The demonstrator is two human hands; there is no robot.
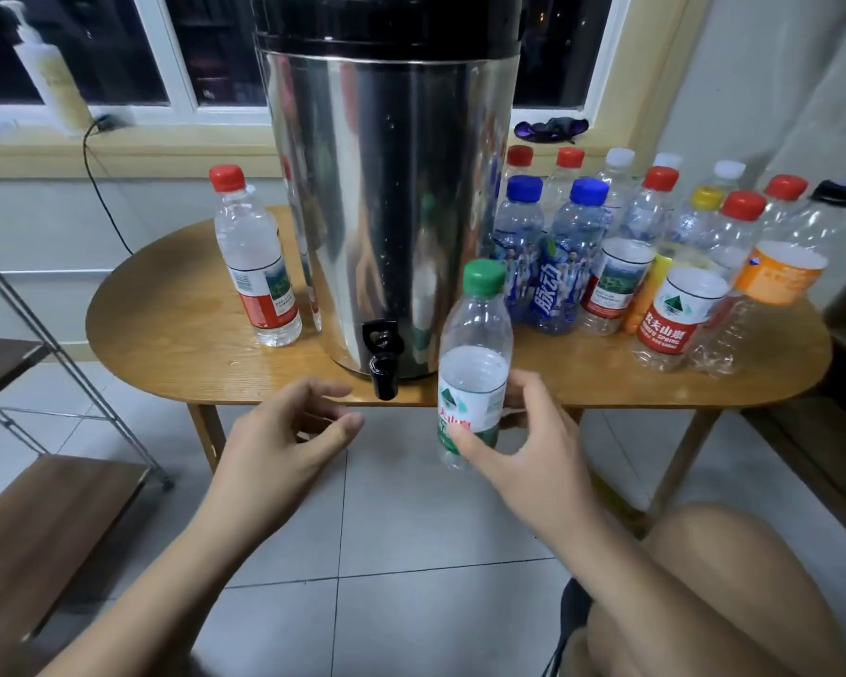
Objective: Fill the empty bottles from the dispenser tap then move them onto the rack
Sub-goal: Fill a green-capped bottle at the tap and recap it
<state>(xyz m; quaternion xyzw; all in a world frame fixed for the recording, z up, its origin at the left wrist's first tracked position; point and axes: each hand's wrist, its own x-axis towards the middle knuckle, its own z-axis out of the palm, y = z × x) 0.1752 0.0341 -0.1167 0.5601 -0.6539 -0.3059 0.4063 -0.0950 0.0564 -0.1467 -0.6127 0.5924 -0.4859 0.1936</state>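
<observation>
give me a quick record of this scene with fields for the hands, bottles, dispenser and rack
left hand: open, holds nothing, just left of the tap
right hand: grips the green-capped bottle around its label, right of the tap
green-capped bottle: upright, cap on, in front of the table edge
dispenser: steel, on the table, tap at the front edge
red-capped bottle: stands alone left of the dispenser
other bottles: capped cluster right of the dispenser
rack: far left, beside the table
</observation>
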